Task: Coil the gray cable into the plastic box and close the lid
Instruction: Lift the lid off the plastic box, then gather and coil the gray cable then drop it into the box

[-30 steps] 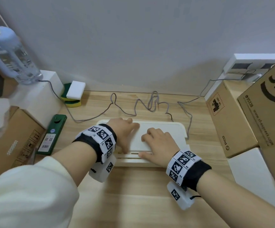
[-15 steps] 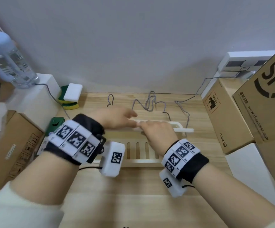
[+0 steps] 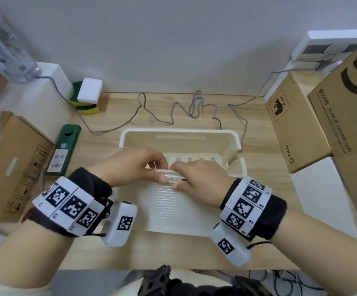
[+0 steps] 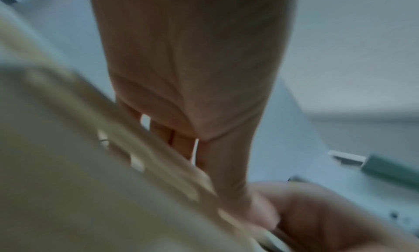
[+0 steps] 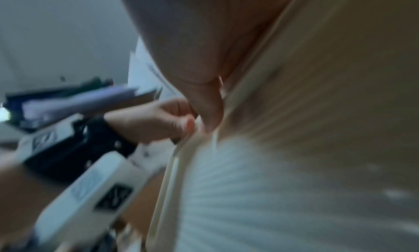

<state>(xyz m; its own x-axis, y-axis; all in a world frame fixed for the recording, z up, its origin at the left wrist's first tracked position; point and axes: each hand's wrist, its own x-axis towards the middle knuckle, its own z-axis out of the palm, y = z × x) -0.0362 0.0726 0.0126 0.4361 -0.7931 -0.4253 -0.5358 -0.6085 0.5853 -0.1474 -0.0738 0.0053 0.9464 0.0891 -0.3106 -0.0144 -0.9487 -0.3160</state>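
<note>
While the cream slotted plastic box (image 3: 182, 137) sits open on the wooden desk (image 3: 256, 129), the left hand (image 3: 130, 165) and right hand (image 3: 199, 180) each pinch the far edge of the ribbed white plastic lid (image 3: 173, 212), tilted toward the person. Beyond both grips, past the box, the thin gray cable (image 3: 186, 107) lies in loose kinks, uncoiled.

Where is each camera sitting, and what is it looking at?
Head: worn on the head, looks down at the plastic box, lid, gray cable; both forearms and hands show.
Left wrist: on the left wrist, looks along the left hand gripping the lid's edge; blurred.
Right wrist: on the right wrist, looks along the right hand on the ribbed lid.
Shared: both wrist views show the other hand and the lid.
</note>
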